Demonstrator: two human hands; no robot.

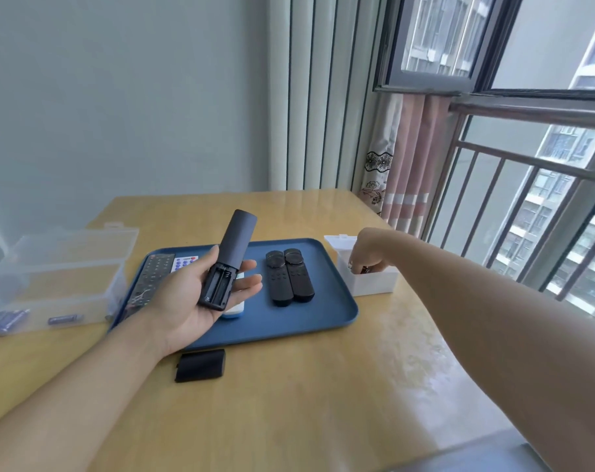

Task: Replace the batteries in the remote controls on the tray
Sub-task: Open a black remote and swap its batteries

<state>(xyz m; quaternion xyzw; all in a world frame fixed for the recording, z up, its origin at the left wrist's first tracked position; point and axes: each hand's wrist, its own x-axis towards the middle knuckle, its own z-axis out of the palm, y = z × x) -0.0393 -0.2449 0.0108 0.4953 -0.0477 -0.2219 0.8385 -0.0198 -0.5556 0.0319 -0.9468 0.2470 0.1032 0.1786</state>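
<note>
My left hand [183,298] holds a black remote [233,247] back side up, thumb and fingers curled round its lower end. Its battery compartment [218,284] is open and holds no cells. The remote's black cover [200,365] lies on the table just in front of the blue tray [340,301]. My right hand [364,253] reaches down into a small white box [374,284] right of the tray, its fingertips pinching a dark battery [366,269] inside. Two black remotes [289,277] lie side by side on the tray.
On the tray's left end lie a long black remote [151,277] and a white remote with coloured buttons [183,264]; a white-and-blue remote [234,312] shows under my left hand. A clear plastic box [58,267] holding batteries [6,320] stands left of the tray. A window railing runs on the right.
</note>
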